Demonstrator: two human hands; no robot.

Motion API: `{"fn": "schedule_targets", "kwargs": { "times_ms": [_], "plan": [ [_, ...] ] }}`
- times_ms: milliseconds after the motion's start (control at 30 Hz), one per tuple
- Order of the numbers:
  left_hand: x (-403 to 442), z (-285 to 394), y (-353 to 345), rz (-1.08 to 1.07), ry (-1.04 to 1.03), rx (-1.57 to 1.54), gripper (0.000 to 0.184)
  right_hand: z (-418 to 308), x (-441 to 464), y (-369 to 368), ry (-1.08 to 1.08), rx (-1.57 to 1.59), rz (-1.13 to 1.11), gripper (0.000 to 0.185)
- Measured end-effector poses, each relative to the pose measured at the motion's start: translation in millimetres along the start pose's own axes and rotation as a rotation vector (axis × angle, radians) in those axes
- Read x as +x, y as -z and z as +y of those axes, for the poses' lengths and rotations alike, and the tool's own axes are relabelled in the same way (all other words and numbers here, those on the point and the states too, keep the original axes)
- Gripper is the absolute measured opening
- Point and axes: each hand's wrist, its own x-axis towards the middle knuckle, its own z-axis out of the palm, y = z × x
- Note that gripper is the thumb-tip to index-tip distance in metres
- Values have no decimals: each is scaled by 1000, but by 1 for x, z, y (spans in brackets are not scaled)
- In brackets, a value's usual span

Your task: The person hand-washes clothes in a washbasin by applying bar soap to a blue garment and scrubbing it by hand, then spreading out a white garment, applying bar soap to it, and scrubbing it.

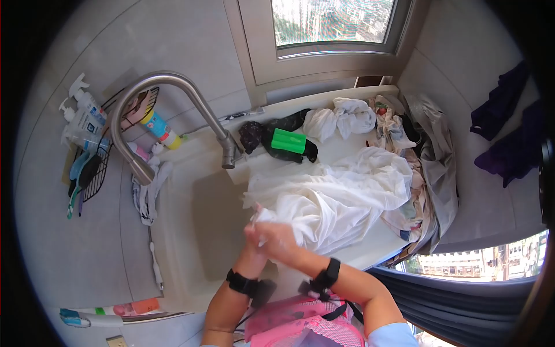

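A large wet white cloth lies bunched over the washboard side of the sink, its near-left end reaching my hands. My right hand is closed around a small part of this cloth at the basin's edge. Pressed up against it, my left hand is closed on the same bit of cloth; its fingers are partly covered by the right hand. Behind the cloth, a green bar of soap rests on dark wet garments. Beside these sits a smaller white bundle.
Left, a tall faucet arches over the basin, which holds murky water. A wire rack with bottles and brushes hangs on the wall. More laundry is piled at the right end. A window is behind.
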Motion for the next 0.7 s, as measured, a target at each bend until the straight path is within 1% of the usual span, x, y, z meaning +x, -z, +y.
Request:
{"fn": "schedule_targets", "kwargs": {
  "times_ms": [33, 67, 100, 167, 200, 233, 267, 300, 333, 367, 400, 433, 467, 500, 533, 567, 600, 633, 667, 700],
  "plan": [
    [-3, 9, -25, 332, 111, 31, 22, 31, 17, 1, -59, -84, -21, 27],
    [2, 9, -63, 460, 172, -10, 29, 49, 30, 1, -126, -163, -40, 26],
    [-7, 8, -51, 251, 148, -63, 31, 48, 30, -1, -93, -255, 9, 28],
    [9, 4, -6, -221, 66, -171, 34, 33, 19, -8, 72, -101, 41, 23],
    [13, 7, -4, -450, 24, -225, 36, 23, 6, -14, 149, -21, 50, 23],
    [7, 4, 0, -375, 46, -187, 36, 15, -9, -19, 204, 69, 52, 23],
    [1, 1, 1, -301, 71, -151, 36, 29, -1, -14, 82, -5, -5, 14],
    [1, 9, -50, 44, 143, -18, 35, 56, 20, -3, -31, -81, -57, 8],
    [-6, 12, -77, 407, 222, 112, 34, 68, 23, 1, -162, -153, -122, 13],
    [-1, 8, -60, 357, 227, 101, 33, 64, 21, -2, -172, -152, -77, 14],
    [4, 9, -44, 113, 99, 239, 33, 63, 11, -14, -32, -119, -3, 11],
    [-2, 10, -23, -122, -27, 376, 33, 51, 7, -13, 57, -75, -37, 10],
    [0, 5, -7, -265, 13, 109, 31, 32, 0, -11, 131, -19, -69, 11],
    [-1, 5, -18, -133, 111, 36, 30, 21, -5, -10, 201, 39, -100, 12],
    [-4, 9, -45, 169, 254, 40, 29, 32, 5, -4, 160, 68, -25, 11],
    [-8, 13, -72, 365, 342, 63, 28, 58, 17, 1, -17, -67, -82, 6],
    [-7, 11, -75, 353, 345, 38, 28, 75, 22, 2, -192, -204, -147, 5],
    [0, 7, -50, 301, 293, -22, 27, 62, 13, 0, -96, -106, -41, 9],
    [-12, 4, -30, 20, 38, 36, 28, 51, 1, -7, 76, -32, -59, 7],
    [-9, 2, -29, 109, 90, 15, 30, 47, 1, -3, 116, 4, -86, 7]
  ]
}}
